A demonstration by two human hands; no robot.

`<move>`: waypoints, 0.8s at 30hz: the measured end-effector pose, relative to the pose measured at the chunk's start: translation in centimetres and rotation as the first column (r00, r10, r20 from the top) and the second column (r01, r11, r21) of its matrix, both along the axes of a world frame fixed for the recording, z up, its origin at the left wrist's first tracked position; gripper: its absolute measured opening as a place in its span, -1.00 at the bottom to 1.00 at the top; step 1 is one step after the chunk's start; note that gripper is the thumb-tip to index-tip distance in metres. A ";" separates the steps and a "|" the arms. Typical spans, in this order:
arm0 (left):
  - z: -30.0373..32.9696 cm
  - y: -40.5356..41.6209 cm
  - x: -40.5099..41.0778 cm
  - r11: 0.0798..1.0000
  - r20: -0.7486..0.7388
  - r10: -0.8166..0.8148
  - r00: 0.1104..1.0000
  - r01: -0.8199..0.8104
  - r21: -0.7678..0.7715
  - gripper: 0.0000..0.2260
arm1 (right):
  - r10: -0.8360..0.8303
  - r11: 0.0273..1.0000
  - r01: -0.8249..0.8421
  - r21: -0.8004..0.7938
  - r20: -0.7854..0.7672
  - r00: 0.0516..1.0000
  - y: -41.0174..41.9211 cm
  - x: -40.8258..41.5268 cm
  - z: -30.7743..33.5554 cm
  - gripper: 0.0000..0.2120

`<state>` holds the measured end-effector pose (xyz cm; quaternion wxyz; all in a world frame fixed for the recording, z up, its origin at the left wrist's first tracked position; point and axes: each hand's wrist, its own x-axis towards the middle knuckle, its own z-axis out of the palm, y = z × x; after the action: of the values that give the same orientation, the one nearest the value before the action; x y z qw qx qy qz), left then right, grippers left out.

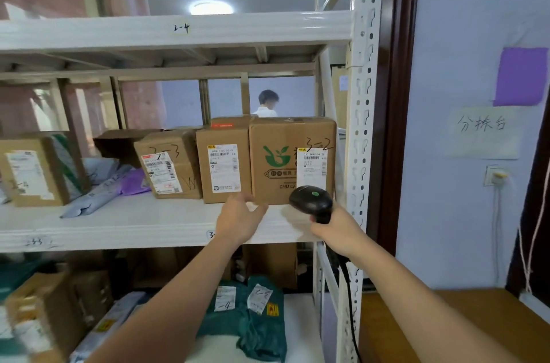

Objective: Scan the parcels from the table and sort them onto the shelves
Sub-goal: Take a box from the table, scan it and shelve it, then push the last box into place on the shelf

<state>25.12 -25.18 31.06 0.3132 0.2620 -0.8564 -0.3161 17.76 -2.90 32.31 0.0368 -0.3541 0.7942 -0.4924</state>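
There is a single view, a wide-angle camera worn on the person's head. It faces forward, level with the middle shelf (125, 225) of a white rack and close to it, with both forearms reaching into the picture from the bottom edge. The upper shelf (166, 32) crosses near the top, and a lower one shows beneath. The wide lens bows the rack's upright post (364, 94); a wall fills the right side.
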 end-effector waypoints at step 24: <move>-6.9 9.5 8.6 0.722 0.549 -0.497 0.672 0.671 -0.168 -0.31 | -0.409 0.908 0.388 0.157 0.131 0.903 15.0 15.8 -5.6 -0.81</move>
<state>33.75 -15.72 24.13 0.0192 -0.0250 -0.9854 -0.1671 33.52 12.13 26.67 0.0218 -0.1402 0.8741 -0.4646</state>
